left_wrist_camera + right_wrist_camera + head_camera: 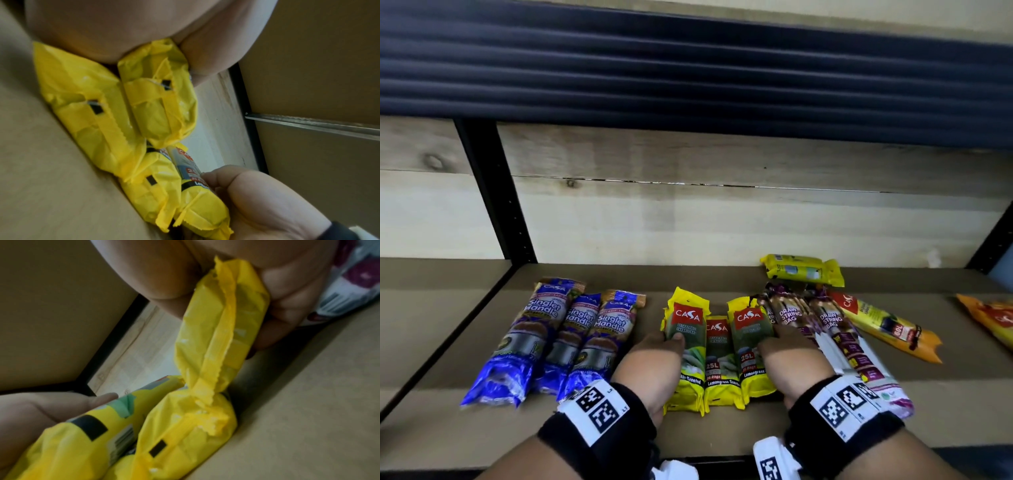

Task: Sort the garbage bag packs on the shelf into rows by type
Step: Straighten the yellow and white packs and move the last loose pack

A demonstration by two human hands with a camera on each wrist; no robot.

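Note:
Three yellow CASA packs lie side by side at the shelf's middle: left, middle, right. My left hand grips the left pack's outer side, thumb on top. My right hand grips the right pack's outer side, wedged against the maroon drawstring packs. Three blue Singlet Handle packs form a row at the left. The left wrist view shows the yellow packs' folded ends under my palm. In the right wrist view my fingers curl round a yellow pack.
A yellow pack lies crosswise at the back. A yellow-orange 60L pack lies slanted at the right, and an orange pack at the far right edge. The brown shelf board has a black post at back left.

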